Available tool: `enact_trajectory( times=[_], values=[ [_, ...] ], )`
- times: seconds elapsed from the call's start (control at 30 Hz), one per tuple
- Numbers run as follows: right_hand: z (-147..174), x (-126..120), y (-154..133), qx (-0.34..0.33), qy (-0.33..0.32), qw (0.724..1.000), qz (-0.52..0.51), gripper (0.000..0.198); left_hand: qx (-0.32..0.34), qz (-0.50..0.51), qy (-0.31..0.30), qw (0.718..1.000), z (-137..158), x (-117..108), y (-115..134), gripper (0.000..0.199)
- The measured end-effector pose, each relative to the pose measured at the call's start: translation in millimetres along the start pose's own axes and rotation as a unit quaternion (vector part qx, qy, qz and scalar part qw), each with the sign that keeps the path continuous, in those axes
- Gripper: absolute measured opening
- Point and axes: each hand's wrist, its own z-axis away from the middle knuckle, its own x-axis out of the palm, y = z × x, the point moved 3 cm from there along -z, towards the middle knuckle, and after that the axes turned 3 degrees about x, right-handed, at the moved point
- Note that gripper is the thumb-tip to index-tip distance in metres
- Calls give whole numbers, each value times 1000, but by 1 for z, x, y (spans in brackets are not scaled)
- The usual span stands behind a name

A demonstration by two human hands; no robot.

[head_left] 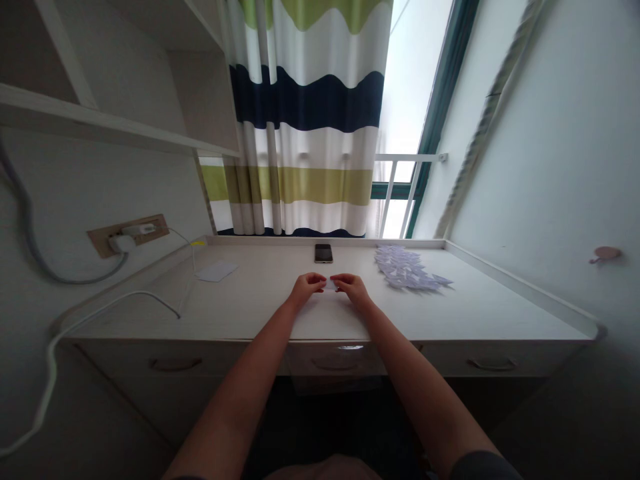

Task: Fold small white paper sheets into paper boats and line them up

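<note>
Paper piece [330,285], small and white, is located between the two hands, above the near-middle part of the desk [250,313]. Left hand [307,288]: thumb and fingers drawn together in a pinch on the left end of the piece. Right hand [351,289]: thumb and fingers likewise closed, gripping the right end. The middle of the piece is exposed in the narrow gap between the opposing fingertips. Exact finger overlap on the paper is too small to tell; contact between paper and desk cannot be determined.

Surrounding items: the phone [323,253] lies flat just beyond the hands, apart from them. The pile of folded paper pieces [405,268] is spread to the right of the right hand, not touching it. The flat white paper [217,271] rests well to the left, near the white cable [150,293].
</note>
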Motion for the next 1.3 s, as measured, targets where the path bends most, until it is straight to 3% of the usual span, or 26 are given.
enact_trajectory(
  times=[0.17,0.33,0.57,0.8,1.3],
  values=[
    [1,-1,0,2,-4,1000,-7,33,19,5,-8,1000,-1,-2,0,23],
    [-1,-3,5,47,26,999,5,28,34,-3,-23,999,-1,-2,0,25],
    [-5,-6,9,7,22,999,38,28,15,-11,-33,999,1,0,1,34],
    [-6,-3,10,0,3,999,51,25,-29,-4,-9,1000,-1,0,-3,29],
    [-3,0,7,11,-14,998,54,26,-2,-48,8,999,-3,-2,-4,23]
  ],
)
